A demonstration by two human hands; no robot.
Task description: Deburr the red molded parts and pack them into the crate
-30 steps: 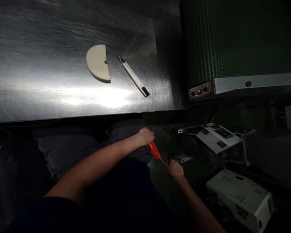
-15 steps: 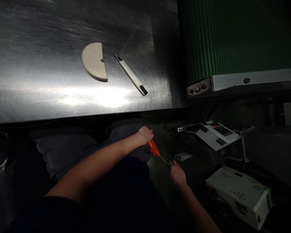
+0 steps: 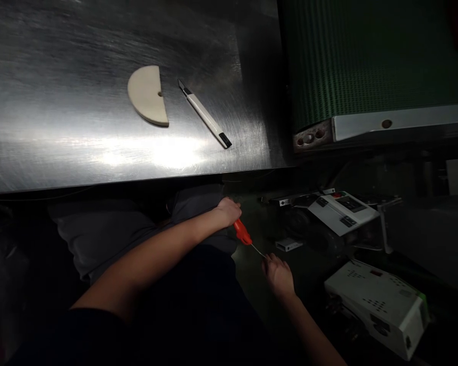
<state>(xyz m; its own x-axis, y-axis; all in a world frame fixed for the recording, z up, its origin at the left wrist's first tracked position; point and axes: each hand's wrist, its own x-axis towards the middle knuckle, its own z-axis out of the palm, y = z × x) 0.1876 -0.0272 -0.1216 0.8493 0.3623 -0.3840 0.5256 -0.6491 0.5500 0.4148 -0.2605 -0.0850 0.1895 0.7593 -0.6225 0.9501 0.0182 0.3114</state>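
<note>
My left hand (image 3: 229,211) is closed around the back of a tool with an orange handle (image 3: 242,233), held below the table edge beside my leg. From the handle's front a thin metal shaft (image 3: 258,250) runs down to the right; the exact kind of tool is not clear. At the shaft's far end, the fingertips of my right hand (image 3: 278,274) are pinched together on it, hiding the tip. On the metal table (image 3: 80,117) lie a cream-coloured half-disc (image 3: 148,96) with a small notch in its straight edge and a white utility knife (image 3: 206,116), blade pointing up-left.
Right of the table stands a green ribbed belt (image 3: 366,61) with a metal side rail (image 3: 404,121). Beneath it are a white control box (image 3: 343,211) and a white vented machine housing (image 3: 377,307). Clear plastic (image 3: 0,264) shows at the far left.
Almost nothing differs. Both hands keep their hold on the orange-handled tool, and the view has shifted very slightly.
</note>
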